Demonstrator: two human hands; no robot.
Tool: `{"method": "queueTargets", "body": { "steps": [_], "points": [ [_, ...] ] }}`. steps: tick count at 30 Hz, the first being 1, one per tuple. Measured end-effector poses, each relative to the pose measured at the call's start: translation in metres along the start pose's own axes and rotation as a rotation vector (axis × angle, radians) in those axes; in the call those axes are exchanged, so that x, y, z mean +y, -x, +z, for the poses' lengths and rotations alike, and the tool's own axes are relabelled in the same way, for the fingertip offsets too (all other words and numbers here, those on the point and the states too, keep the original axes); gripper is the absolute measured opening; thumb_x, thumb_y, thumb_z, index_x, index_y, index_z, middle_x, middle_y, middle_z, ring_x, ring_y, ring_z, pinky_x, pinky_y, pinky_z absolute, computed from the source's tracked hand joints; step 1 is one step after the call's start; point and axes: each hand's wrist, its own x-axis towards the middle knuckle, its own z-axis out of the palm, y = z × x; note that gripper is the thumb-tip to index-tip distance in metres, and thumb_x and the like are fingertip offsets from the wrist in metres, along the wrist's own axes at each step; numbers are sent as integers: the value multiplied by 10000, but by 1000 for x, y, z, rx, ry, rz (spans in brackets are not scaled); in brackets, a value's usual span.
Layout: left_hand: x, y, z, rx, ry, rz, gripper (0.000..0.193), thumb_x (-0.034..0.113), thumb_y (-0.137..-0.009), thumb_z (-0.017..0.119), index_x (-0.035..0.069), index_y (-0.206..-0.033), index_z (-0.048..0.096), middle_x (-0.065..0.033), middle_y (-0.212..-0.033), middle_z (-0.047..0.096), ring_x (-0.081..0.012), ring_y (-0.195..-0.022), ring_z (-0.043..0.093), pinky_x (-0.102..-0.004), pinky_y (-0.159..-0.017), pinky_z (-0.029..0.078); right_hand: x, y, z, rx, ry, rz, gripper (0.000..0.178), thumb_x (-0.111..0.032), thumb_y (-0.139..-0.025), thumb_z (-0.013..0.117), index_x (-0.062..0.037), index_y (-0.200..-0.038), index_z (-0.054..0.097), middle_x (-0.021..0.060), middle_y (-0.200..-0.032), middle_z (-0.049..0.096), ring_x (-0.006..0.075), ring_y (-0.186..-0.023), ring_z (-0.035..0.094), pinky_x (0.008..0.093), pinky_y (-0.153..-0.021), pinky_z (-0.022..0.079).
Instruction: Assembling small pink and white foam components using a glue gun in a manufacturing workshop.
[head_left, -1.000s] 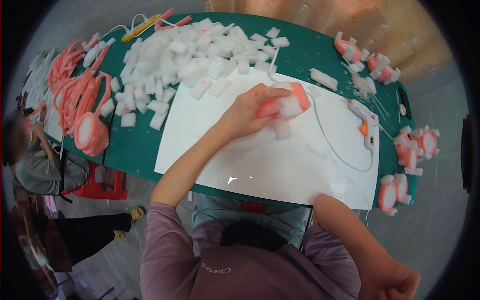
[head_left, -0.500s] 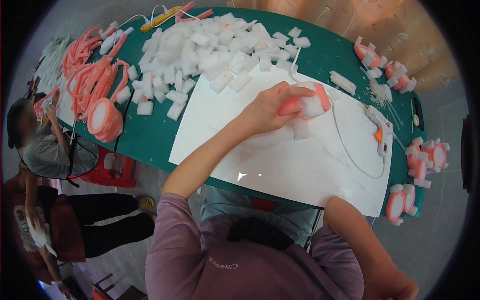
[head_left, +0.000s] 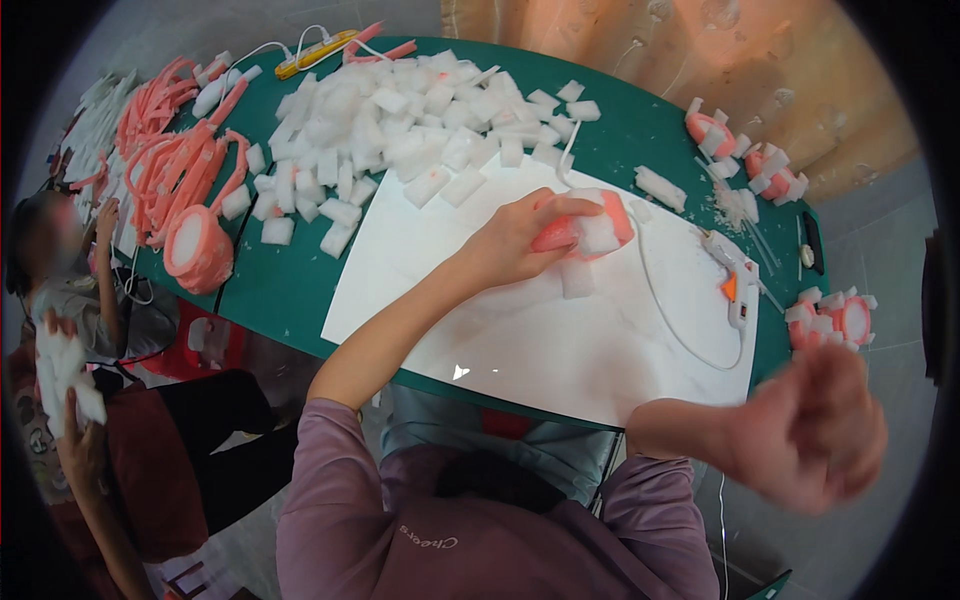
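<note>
Has brought blurred right hand (head_left: pixel 815 430) forward, cannot tell if closed; keeps left hand (head_left: pixel 525 235) clamped on one rounded pink-and-white foam piece (head_left: pixel 600 236), with one white-and-orange plastic glue gun (head_left: pixel 738 285) rightward.

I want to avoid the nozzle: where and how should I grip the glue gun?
Probably by its white handle, right hand approaching from the near right: the glue gun lies flat, handle toward the near side, orange trigger facing left, nozzle pointing away.
</note>
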Motion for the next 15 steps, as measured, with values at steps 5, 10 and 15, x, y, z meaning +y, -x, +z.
{"method": "queueTargets", "body": {
  "steps": [5,10,15],
  "points": [
    [-6,1,5,18,42,68,455,4,-687,608,145,-1112,523,-127,-935,558,-305,-853,562,-334,-753,453,29,29,3,-99,-298,666,347,-175,-847,411,-150,-503,375,-12,-428,337,97,-403,347,279,-495,294],
    [-4,3,2,38,52,60,471,3,-672,628,142,-1111,527,-139,-931,557,-312,-849,568,-337,-752,457,36,80,30,-619,-972,1786,191,-54,-839,449,-18,-1008,533,-28,-513,426,27,-430,391,178,-389,279],
    [-8,-3,6,86,68,127,484,-63,-641,589,122,-1083,522,-138,-864,546,-304,-791,565,-319,-714,453,14,105,46,-590,-1344,1788,352,-63,-891,424,41,-1227,433,5,-540,476,72,-421,418,174,-400,321]
  ]
}}
